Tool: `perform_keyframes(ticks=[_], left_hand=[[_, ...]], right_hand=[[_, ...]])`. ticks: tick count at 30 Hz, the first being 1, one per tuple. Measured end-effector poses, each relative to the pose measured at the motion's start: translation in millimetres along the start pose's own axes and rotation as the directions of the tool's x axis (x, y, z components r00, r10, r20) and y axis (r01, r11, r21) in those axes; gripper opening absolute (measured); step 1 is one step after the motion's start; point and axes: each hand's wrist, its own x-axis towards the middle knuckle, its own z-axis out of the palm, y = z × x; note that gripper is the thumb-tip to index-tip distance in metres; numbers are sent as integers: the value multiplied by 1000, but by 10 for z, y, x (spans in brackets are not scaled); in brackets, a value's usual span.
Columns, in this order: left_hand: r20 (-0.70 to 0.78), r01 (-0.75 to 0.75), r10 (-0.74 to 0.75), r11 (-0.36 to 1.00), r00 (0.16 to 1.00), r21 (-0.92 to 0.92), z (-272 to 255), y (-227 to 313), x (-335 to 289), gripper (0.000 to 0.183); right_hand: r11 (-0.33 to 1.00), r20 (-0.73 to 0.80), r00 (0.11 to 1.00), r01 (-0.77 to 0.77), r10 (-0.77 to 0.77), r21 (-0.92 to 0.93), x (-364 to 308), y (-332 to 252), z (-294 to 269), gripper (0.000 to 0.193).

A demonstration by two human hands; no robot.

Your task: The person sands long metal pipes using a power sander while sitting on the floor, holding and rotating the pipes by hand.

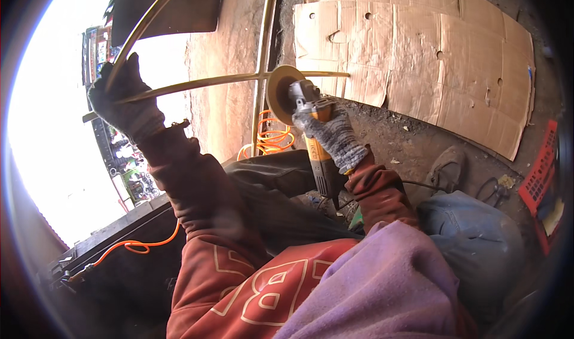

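My left hand, in a dark glove with a greyish cuff, is closed around a brass-coloured metal tube frame where a curved tube and a crossing tube come together. In my right hand, which wears a grey knitted glove, is a yellow and black angle grinder. Its round tan disc is beside the joint of the crossing tube and a long straight tube. Whether the disc touches the metal cannot be made out. My right fingers are wrapped round the grinder near its head.
Flattened cardboard covers the ground at the far right. An orange coiled hose lies behind the straight tube, and another orange hose runs at lower left. A black cord trails right near a shoe. A red perforated object stands at right.
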Motion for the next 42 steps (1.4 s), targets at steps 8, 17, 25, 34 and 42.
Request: perform_keyframes(ticks=[8, 17, 25, 34, 42], left_hand=[[15, -3, 2, 996, 1000, 87, -100, -41, -29, 23], [78, -82, 66, 969, 995, 233, -167, -106, -38, 24], [344, -347, 46, 105, 938, 932, 104, 266, -108, 22], [495, -464, 185, -188, 849, 866, 31, 307, -95, 11], [455, -438, 112, -152, 883, 886, -166, -184, -36, 14]], right_hand=[[987, -10, 987, -161, 161, -2, 1, -20, -80, 39], [998, 32, 999, -10, 8, 69, -117, 57, 189, 39], [993, 23, 998, -56, 54, 106, -4, 78, 61, 46], [996, -68, 995, -65, 69, 56, 102, 311, -183, 34], [985, -307, 937, -145, 166, 90, 372, 533, -811, 25]])
